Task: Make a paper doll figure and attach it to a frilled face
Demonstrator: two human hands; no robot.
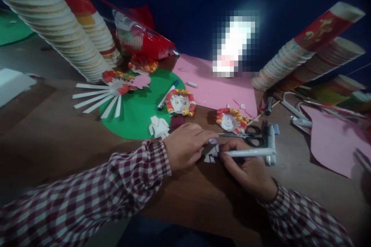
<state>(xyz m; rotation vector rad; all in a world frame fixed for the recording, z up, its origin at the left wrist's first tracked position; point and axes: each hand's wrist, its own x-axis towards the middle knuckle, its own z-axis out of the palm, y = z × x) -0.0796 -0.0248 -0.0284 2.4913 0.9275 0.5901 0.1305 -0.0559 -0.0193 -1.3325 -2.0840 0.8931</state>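
My right hand [246, 168] is closed round a white marker pen [252, 153], its dark tip touching a small paper cutout [213, 154] with purple lines. My left hand [187, 144] holds that cutout against the wooden table, index finger stretched along its upper edge and the other fingers curled. Just beyond my left hand lies a white paper clothing shape [159, 126]. Black-handled scissors [253, 137] rest behind my right hand. A paper face with a red and yellow frill [228, 121] lies beyond the scissors, and a second frilled face [180, 102] is further left.
A green paper circle [127, 123] carries a capped marker [168, 94]. Pink paper sheets [223, 92] lie behind and at right. Tall stacks of paper cups [69, 27] lean at left, others [301, 46] at right. More markers [271, 144] sit beside my right hand.
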